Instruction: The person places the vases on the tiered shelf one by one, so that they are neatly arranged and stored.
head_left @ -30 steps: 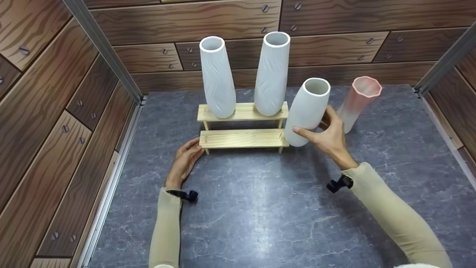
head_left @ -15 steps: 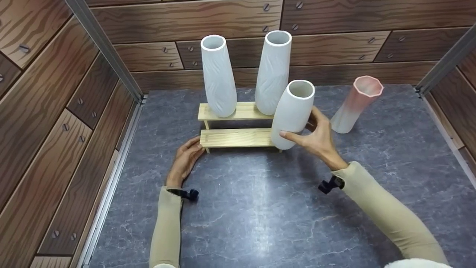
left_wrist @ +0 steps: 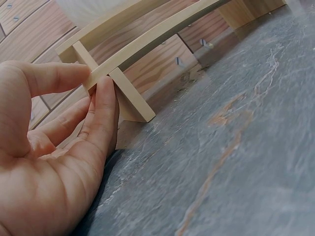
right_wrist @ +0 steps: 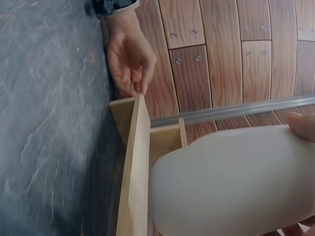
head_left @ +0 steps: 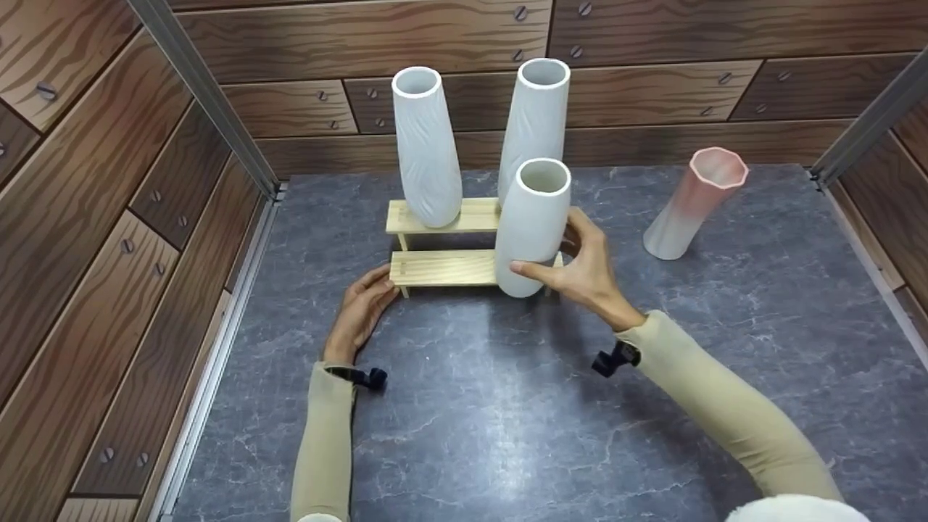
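Note:
My right hand (head_left: pixel 583 272) grips a smooth white vase (head_left: pixel 533 232) low on its side, thumb across the front. The vase leans slightly at the right part of the lower step of a two-tier wooden stand (head_left: pixel 442 268). In the right wrist view its base (right_wrist: pixel 162 196) is close to the step board (right_wrist: pixel 140 142); whether they touch I cannot tell. My left hand (head_left: pixel 362 308) pinches the left end of the lower step, seen closely between thumb and fingers (left_wrist: pixel 106 98) in the left wrist view. Two patterned white vases stand on the upper step, one left (head_left: pixel 428 156) and one right (head_left: pixel 535 119), partly hidden.
A pink-and-white fluted vase (head_left: pixel 696 203) stands on the grey marbled table (head_left: pixel 464 406) at the right. Wood-patterned walls (head_left: pixel 304 43) close off the back and sides, with metal edging (head_left: pixel 210 362) along the left.
My right hand has carried the smooth white vase leftward, from the stand's right end to the front of its lower step. My left hand stays at the stand's left end.

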Motion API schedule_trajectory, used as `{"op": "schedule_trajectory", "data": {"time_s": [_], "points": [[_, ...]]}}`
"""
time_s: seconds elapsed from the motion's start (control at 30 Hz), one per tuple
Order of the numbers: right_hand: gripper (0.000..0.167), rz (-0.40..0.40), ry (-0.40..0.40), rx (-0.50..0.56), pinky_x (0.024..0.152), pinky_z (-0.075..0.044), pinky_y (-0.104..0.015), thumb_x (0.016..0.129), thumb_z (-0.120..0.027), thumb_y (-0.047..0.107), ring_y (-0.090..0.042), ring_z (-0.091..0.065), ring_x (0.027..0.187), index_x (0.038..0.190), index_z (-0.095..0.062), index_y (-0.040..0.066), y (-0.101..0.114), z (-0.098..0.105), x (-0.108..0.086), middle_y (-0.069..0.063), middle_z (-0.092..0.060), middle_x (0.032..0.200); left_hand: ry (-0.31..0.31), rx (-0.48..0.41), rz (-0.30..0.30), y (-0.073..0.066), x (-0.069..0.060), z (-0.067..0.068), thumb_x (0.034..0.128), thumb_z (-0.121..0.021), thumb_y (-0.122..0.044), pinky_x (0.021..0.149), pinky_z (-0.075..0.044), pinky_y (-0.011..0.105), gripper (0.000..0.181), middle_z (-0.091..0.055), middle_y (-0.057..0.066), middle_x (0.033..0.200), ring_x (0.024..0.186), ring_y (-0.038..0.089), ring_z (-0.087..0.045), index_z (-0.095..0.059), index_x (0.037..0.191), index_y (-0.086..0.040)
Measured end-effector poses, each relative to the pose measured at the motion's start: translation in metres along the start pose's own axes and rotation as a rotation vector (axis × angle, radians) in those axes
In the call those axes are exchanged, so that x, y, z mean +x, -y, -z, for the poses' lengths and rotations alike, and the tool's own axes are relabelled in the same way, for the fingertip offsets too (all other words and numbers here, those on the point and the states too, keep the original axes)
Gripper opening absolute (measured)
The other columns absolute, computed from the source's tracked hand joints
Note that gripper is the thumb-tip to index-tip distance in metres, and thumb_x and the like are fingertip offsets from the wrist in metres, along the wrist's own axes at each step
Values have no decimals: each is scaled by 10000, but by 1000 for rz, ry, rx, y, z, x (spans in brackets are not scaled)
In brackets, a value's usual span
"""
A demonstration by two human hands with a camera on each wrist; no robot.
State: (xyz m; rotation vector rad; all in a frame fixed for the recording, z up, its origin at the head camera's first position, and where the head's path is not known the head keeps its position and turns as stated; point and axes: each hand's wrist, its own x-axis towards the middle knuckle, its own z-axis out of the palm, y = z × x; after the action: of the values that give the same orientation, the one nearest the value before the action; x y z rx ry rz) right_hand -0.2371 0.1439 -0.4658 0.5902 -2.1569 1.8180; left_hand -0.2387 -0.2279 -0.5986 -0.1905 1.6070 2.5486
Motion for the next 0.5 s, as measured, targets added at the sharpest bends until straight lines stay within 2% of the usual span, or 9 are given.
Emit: {"op": "schedule_trajectory", "data": {"time_s": [0.33,0.5], "points": [[838,41,3,41,891,-667,-333,651,-1028,101,-238,-730,1073,1393,-646,21,-2,-37,10,-127,-730,1233,-18,-29,-3,1,1,-1,1037,-568,81,1041,-595,264,532,-624,164,1394,1134,147,-717,-442,1553,117],[831,47,5,39,900,-664,-348,649,-1032,129,-236,-719,1075,1381,-651,23,-7,-55,15,-128,-726,1222,-18,-16,-5,1,1,0,1043,-579,66,1051,-592,270,534,-628,162,1398,1142,151,-714,-440,1556,113]]}}
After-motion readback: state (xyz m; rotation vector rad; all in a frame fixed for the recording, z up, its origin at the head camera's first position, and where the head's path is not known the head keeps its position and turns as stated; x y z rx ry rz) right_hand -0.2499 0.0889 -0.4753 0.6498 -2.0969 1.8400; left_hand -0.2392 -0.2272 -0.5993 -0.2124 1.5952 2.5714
